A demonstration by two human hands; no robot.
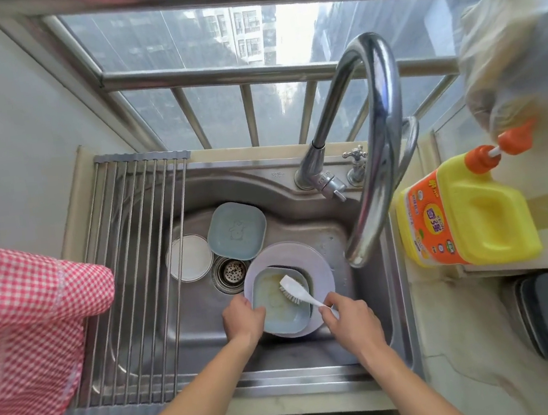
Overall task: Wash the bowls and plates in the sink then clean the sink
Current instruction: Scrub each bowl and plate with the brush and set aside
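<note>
Dishes sit in the steel sink (303, 234). Nearest, the left hand (243, 319) grips the rim of a square bowl (277, 305) stacked on a round plate (319, 264), while the right hand (348, 315) holds a white brush (294, 289), bristles in the bowl. Beyond the drain (230, 271) lie a white plate (189, 257) and another square bowl (237, 231), then the tap (375, 146).
</note>
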